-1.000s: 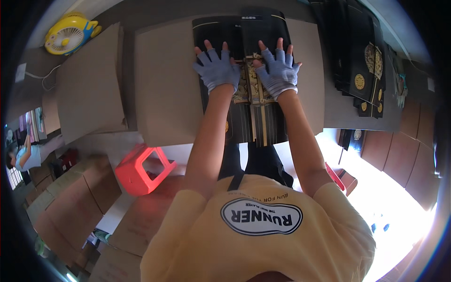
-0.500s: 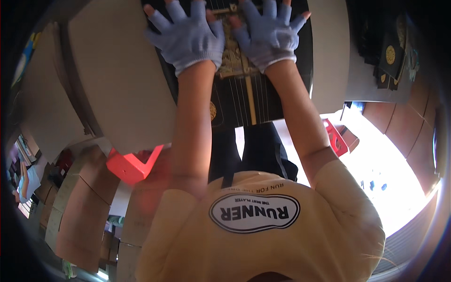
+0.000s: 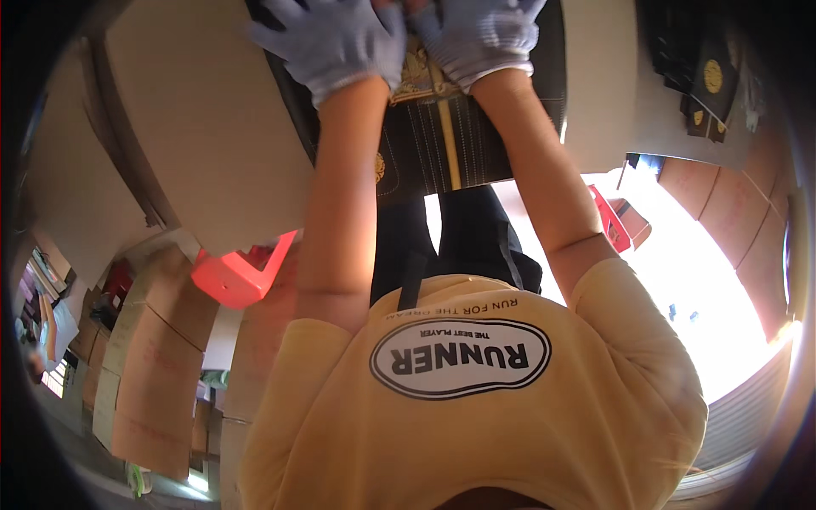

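Note:
A black stitched panel [image 3: 406,140] with pale seam lines lies on the table, partly beneath my forearms. Down its middle runs a yellow-gold strip [image 3: 450,144], and a gold ornamented patch [image 3: 414,76] shows between my wrists. My left hand [image 3: 344,42], in a grey-blue fingerless glove, rests on the panel's left part with fingers spread. On the right part, my right hand [image 3: 486,38] wears a matching glove and lies flat. The top edge cuts off most fingertips of both hands. Neither hand appears to grip anything.
Beige table surface [image 3: 204,127] extends left of the panel. Black pieces with gold emblems [image 3: 712,76] lie at the far right. Below the table are a red plastic stool [image 3: 238,276] at left, another red plastic item [image 3: 610,219] at right, and cardboard boxes [image 3: 157,382].
The whole view has shifted, so the panel, table and both hands sit higher in the picture. Both hands still lie on the panel, about where they were.

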Action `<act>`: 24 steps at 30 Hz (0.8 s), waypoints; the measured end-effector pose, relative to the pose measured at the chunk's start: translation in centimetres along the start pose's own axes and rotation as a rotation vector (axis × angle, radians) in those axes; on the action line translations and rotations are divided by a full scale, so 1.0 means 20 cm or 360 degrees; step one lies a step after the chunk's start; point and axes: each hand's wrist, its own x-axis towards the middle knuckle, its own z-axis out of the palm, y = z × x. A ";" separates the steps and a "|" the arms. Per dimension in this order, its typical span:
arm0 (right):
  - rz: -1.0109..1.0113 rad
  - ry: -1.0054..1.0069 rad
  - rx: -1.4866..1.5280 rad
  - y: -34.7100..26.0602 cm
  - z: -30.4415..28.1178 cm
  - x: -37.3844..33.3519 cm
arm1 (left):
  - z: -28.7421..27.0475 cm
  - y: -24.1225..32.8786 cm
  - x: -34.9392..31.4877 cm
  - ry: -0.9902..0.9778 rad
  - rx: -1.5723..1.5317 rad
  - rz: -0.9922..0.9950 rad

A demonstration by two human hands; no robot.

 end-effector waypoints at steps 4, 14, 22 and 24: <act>-0.0044 -0.0044 0.0098 0.00 0.01 0.01 | -0.07 0.05 -0.33 -0.0192 -0.0340 0.0276; -0.0435 -0.0255 0.0155 0.24 -0.06 -0.18 | -0.14 0.09 -0.65 -0.0276 -0.0595 0.0343; -0.0547 -0.0458 0.0118 0.42 -0.16 -0.42 | -0.15 0.10 -0.66 -0.0340 -0.0555 0.0298; -0.0547 -0.0241 0.0013 0.47 0.01 -0.06 | -0.17 0.09 -0.67 -0.0382 -0.0542 0.0303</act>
